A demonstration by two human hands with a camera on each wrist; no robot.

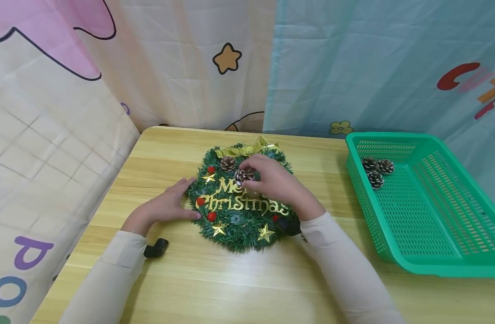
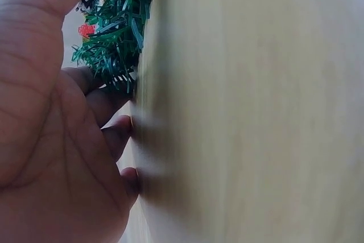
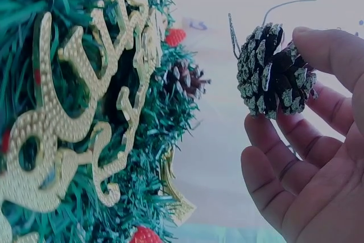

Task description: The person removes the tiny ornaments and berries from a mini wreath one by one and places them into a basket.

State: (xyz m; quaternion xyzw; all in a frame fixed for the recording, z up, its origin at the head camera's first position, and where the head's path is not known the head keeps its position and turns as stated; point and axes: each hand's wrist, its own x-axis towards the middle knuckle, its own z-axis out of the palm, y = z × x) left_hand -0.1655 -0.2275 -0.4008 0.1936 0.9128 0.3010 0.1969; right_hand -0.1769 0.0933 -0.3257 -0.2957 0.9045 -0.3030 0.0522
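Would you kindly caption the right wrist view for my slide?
Right hand holding a white-tipped pine cone over a wreath with gold lettering.

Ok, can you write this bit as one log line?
Right hand: holds pinecone over wreath | Left hand: at wreath's edge | Basket: three pinecones inside

You've got the wreath (image 1: pixel 240 236) on the desk (image 1: pixel 231 288), basket (image 1: pixel 365 211) on its right. Three pinecones (image 1: pixel 375 180) in basket's far left part. One wreath pinecone (image 1: pixel 227 164) on wreath's far part, ribbon (image 1: pixel 241 151) behind. Your left fingers (image 1: pixel 182 185) at wreath's left edge; right fingers (image 3: pixel 276 146), holding another pinecone (image 3: pixel 264 75), over wreath.
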